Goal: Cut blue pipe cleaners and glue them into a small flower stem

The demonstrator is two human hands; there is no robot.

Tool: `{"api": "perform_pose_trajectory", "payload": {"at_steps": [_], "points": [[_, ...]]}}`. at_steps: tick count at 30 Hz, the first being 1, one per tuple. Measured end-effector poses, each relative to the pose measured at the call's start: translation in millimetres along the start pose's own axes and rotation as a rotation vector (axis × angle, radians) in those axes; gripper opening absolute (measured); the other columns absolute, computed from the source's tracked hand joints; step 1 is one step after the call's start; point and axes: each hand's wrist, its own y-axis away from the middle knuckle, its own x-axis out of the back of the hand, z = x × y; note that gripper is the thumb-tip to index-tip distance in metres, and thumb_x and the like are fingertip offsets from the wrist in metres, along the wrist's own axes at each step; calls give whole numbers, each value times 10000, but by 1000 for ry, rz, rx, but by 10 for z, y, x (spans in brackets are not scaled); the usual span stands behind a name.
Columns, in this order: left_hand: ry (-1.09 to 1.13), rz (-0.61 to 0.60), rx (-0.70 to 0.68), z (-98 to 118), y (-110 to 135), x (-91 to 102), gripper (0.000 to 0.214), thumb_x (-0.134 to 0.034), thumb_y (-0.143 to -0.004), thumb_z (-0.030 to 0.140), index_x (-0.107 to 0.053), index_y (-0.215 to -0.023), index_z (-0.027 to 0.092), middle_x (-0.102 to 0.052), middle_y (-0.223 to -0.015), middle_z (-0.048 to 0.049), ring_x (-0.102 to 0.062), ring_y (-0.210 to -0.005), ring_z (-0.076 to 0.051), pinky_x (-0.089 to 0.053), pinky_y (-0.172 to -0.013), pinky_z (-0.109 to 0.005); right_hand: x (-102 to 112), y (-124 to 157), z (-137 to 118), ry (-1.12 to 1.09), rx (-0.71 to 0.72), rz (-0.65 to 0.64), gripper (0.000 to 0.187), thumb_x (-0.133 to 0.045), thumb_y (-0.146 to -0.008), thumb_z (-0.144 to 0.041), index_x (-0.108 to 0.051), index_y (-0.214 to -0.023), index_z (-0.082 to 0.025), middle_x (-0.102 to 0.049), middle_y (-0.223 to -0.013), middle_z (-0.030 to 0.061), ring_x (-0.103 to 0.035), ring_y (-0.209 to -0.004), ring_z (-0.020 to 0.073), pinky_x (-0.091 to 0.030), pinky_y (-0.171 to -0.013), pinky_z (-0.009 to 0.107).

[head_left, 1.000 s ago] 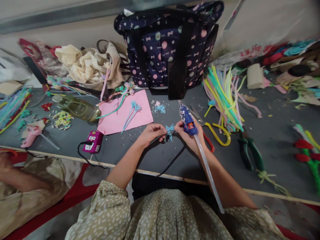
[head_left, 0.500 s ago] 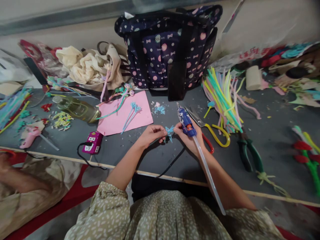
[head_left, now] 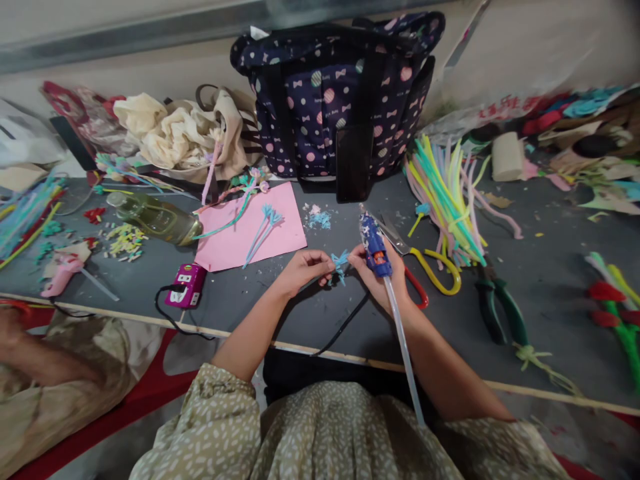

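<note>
Over the table's front part, my left hand (head_left: 309,272) is closed, its thumb and fingertips pinching a small blue pipe-cleaner flower (head_left: 339,264) with spiky petals. My right hand (head_left: 387,280) keeps a dark blue hot glue gun (head_left: 375,243) against its palm, nozzle pointing away from me. A long clear glue stick (head_left: 407,357) sticks out of the gun's back end. The thumb and fingertip of that hand meet at the flower's right side; whether they grip a petal is too small to tell. Two finished-looking blue flowers (head_left: 270,217) lie on a pink sheet (head_left: 220,253).
Scissors (head_left: 419,257) and pliers (head_left: 500,307) lie right of my hands, below a bundle of pipe cleaners (head_left: 450,207). A phone (head_left: 353,163) leans on a patterned bag (head_left: 330,93). Leftward are a purple power adapter (head_left: 186,285), a bottle (head_left: 155,217) and another person's arm (head_left: 45,353).
The glue gun has tilted slightly in my right hand, its stick's back end swinging left. My left hand and the blue flower stay nearly in place.
</note>
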Motion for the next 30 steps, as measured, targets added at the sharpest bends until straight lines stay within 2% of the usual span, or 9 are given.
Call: {"api": "perform_pose_trajectory", "payload": {"at_steps": [4, 9, 17, 22, 30], "points": [[34, 27, -40, -6, -5, 10, 313, -789, -700, 378, -633, -752, 112, -632, -637, -12, -553, -507, -74, -467, -534, -214, -22, -17, -42, -75, 13, 82, 161, -678, -806, -321, -564, -891, -247, -648, -864, -3, -596, -721, 138, -521, -708, 324], [80, 65, -109, -23, -11, 18, 296, -796, -697, 356, -636, -769, 117, -632, -644, -7, -557, -526, -79, -483, -565, -229, -37, -42, -73, -120, -7, 158, 190, -697, -783, -334, -534, -829, -247, -642, -817, 7, -599, -714, 150, -529, -690, 327], [32, 63, -135, -10, -6, 12, 292, -799, -686, 360, -640, -751, 124, -630, -639, -11, -545, -526, -83, -465, -543, -226, -12, -28, -76, -97, -33, 70, 187, -703, -781, -356, -572, -829, -231, -650, -799, -3, -583, -704, 141, -516, -687, 318], [-8, 62, -157, -4, -6, 7, 289, -794, -690, 369, -646, -751, 129, -627, -646, -7, -538, -527, -80, -461, -536, -227, -2, -25, -147, -91, -36, 57, 185, -710, -770, -347, -574, -815, -231, -646, -778, -2, -565, -673, 136, -509, -653, 307], [-49, 47, -169, 10, 1, -7, 272, -785, -702, 360, -653, -744, 126, -614, -644, -8, -541, -556, -86, -459, -521, -212, -3, -21, -98, -91, -32, 39, 213, -706, -773, -359, -554, -838, -224, -646, -786, -4, -567, -678, 132, -503, -674, 304]]}}
